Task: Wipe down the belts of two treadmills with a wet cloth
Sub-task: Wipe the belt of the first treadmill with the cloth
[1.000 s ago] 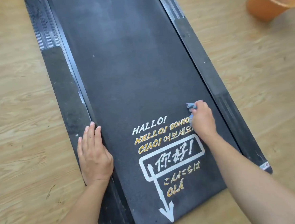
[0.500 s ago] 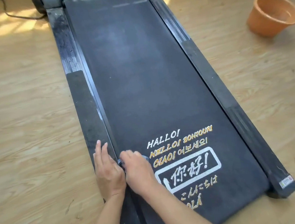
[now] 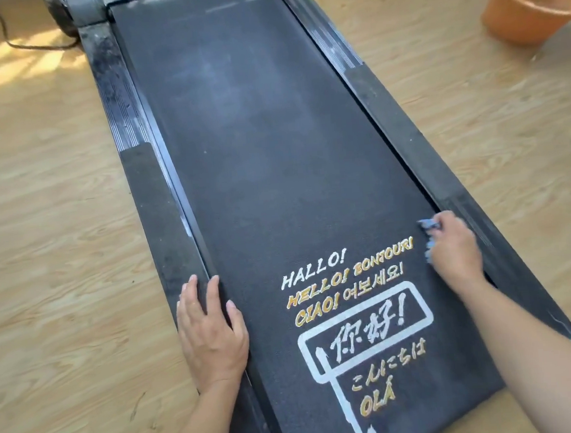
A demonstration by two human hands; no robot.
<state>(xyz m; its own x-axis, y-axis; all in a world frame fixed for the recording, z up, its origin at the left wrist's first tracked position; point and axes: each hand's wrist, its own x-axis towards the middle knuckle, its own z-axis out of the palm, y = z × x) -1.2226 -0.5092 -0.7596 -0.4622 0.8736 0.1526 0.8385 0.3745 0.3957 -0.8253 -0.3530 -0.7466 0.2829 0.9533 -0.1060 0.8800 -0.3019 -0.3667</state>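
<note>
One treadmill lies flat on the floor, its black belt running away from me with white and yellow greeting words printed near my end. My right hand grips a small blue cloth and presses it on the belt at its right edge, beside the right side rail. My left hand rests flat with straight fingers on the left side rail, its inner fingers reaching onto the belt's left edge. Only bits of the cloth show past my fingers.
An orange plastic basin stands on the wooden floor at the far right. A black cable trails from the treadmill's front housing at the far left.
My right hand swept the cloth from the belt's right edge across to the left edge beside my left hand, then back to the right edge. My left hand stayed on the left rail.
</note>
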